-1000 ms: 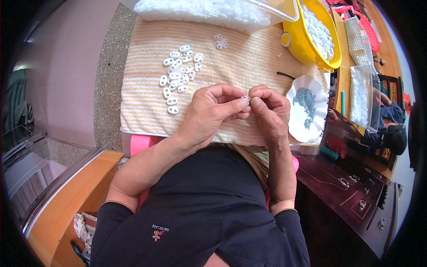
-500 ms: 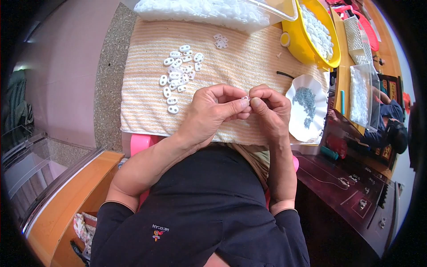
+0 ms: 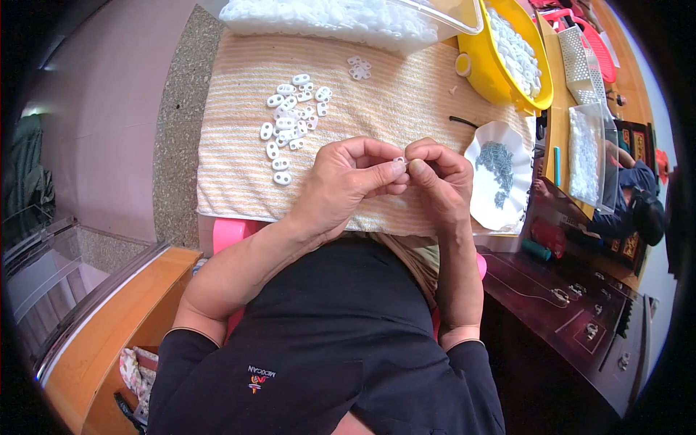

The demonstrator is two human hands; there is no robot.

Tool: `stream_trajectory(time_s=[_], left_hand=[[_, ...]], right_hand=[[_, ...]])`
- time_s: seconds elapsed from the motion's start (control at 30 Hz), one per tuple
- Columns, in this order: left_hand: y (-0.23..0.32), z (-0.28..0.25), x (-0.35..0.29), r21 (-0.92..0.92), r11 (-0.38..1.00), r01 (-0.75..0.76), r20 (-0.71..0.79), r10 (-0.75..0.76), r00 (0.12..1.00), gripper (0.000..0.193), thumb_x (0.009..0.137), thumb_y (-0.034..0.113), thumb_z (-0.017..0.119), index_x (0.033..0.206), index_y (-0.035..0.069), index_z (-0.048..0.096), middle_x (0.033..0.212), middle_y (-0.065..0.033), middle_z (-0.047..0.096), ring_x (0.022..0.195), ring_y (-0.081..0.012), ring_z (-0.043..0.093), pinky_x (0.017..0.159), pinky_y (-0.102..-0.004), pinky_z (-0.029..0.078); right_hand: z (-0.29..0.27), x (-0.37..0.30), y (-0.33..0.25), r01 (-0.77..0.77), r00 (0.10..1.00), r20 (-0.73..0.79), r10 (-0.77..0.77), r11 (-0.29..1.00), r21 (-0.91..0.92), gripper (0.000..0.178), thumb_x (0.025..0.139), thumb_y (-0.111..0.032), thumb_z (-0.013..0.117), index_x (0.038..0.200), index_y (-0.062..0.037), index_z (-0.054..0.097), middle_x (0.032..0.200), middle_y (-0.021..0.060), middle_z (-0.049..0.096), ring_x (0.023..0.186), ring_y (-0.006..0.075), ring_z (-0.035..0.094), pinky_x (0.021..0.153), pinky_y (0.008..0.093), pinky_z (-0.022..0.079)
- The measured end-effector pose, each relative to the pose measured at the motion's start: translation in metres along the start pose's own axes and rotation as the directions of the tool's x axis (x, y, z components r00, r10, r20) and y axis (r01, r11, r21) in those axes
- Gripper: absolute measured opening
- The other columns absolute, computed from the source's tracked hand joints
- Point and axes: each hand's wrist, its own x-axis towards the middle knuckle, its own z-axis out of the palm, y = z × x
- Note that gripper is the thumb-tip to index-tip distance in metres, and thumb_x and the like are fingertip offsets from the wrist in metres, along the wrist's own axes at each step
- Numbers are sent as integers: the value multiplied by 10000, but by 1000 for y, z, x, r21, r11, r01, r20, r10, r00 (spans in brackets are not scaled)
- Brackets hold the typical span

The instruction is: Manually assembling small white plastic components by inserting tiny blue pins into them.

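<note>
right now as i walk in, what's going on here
A person's left hand pinches a small whitish piece over a striped cloth, the right hand close against it. White two-holed pieces lie to the left. At right are a white dish of small dark pieces and a yellow basin of white parts.

The left forearm (image 3: pixel 254 257) slants inward from an elbow held out to the side, ending in the left hand (image 3: pixel 351 172), its thumb side turned up, the thumb laid toward the forefinger in a pinch and the other fingers curled beneath. The right forearm (image 3: pixel 460 283) runs nearly straight away from the body, and the right hand (image 3: pixel 446 180) bends inward, thumb and crooked forefinger close together, both hands' fingertips just beside each other
</note>
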Motion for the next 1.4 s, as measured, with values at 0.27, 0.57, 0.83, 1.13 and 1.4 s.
stream_trajectory(time_s=[0.27,0.57,0.83,1.13,1.4], left_hand=[[-2,0,0,-4,1000,-1,-3,1,1000,142,878,54,655,986,-35,630,876,-95,670,784,-130,651,735,-246,554],[-1,1,0,27,1000,3,-26,-2,1000,174,877,39,652,1030,-39,633,898,-94,679,776,-116,654,722,-222,543],[-3,0,-1,25,1000,-2,-33,3,999,168,880,31,643,1032,-42,638,902,-94,679,777,-116,655,721,-221,545],[-8,-1,-3,100,992,-80,-57,86,995,174,871,25,646,1032,-34,620,913,-108,678,803,-147,670,768,-264,567],[-6,0,-2,102,990,-98,-7,99,995,158,871,25,644,1017,-33,627,913,-108,679,792,-138,665,769,-256,563]], right_hand=[[-2,0,1,55,998,26,-52,983,-174,88,876,-22,636,937,41,627,937,72,601,827,109,562,719,220,461],[0,0,-2,22,1000,-1,-23,985,-173,90,881,-41,642,935,31,632,924,52,607,819,101,561,709,218,455],[-2,0,1,8,1000,8,-6,981,-194,91,878,-52,649,910,33,641,893,55,620,800,104,564,701,220,455],[3,0,3,-3,1000,14,5,991,-135,58,874,-23,645,893,28,667,889,43,649,796,84,599,722,210,487],[0,-3,3,-58,998,-13,57,996,-74,93,884,-56,643,930,24,657,918,52,632,804,107,582,720,219,469]])
